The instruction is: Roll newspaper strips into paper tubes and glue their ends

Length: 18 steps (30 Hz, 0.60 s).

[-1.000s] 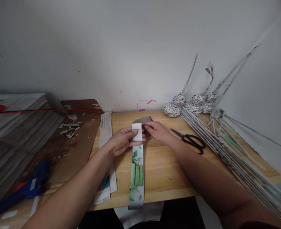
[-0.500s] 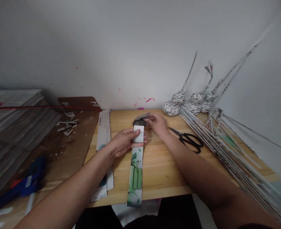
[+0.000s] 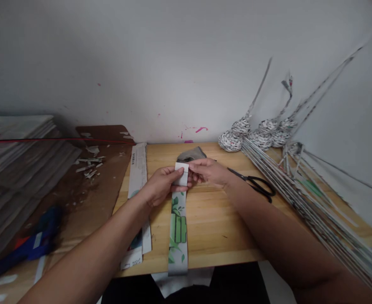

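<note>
A long paper strip (image 3: 179,230) printed with green leaves runs from my hands down over the table's front edge. Its top end shows a plain white face. My left hand (image 3: 162,183) pinches that end, thumb on the white side and fingers behind. From the other side, my right hand (image 3: 208,171) grips the strip's upper right edge between thumb and fingers. Just behind the hands lies a crumpled grey cloth-like piece (image 3: 192,154) on the tabletop. Black-handled scissors (image 3: 258,185) rest to the right of my right forearm.
Flat paper strips (image 3: 138,169) lie left of my left hand. Woven paper gourd shapes (image 3: 236,135) stand against the wall, with a bundle of rolled paper sticks (image 3: 277,185) before them. Further left are paper scraps (image 3: 91,164), a blue glue gun (image 3: 40,236) and a newspaper stack (image 3: 21,156).
My right hand has let go of the grey cloth-like piece and come to the strip's top edge. The piece now lies behind the hands. The view has shifted slightly left.
</note>
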### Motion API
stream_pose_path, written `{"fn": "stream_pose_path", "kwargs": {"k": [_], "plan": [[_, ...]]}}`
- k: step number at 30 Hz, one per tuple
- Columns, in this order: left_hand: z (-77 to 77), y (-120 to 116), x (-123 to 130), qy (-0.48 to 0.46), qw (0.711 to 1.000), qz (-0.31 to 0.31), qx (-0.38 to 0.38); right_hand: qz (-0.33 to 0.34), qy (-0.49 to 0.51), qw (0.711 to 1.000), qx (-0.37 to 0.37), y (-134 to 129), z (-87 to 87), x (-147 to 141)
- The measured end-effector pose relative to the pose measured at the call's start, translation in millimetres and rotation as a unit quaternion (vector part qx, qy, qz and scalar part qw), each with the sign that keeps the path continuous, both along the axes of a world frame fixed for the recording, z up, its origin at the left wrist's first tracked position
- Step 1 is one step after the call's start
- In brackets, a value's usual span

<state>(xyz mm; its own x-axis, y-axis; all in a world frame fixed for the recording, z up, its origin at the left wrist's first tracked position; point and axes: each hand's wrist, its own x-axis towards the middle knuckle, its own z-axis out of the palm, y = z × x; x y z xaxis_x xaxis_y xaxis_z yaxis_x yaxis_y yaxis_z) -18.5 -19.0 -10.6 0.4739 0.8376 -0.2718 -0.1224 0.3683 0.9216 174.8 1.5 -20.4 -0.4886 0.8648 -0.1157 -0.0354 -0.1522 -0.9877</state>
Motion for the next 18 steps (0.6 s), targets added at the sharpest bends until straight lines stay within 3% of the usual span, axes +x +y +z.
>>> {"fn": "stream_pose_path", "kwargs": {"k": [5,18], "plan": [[0.3,-0.5,-0.6,0.011,1.0,0.006,0.015,0.002,-0.004,0.999,0.044,-0.2,-0.2,0.5],[-1.1,-0.6,1.8,0.027,0.998,0.027,0.049,0.005,-0.026,0.997,0.068,-2.1,1.1,-4.7]]}}
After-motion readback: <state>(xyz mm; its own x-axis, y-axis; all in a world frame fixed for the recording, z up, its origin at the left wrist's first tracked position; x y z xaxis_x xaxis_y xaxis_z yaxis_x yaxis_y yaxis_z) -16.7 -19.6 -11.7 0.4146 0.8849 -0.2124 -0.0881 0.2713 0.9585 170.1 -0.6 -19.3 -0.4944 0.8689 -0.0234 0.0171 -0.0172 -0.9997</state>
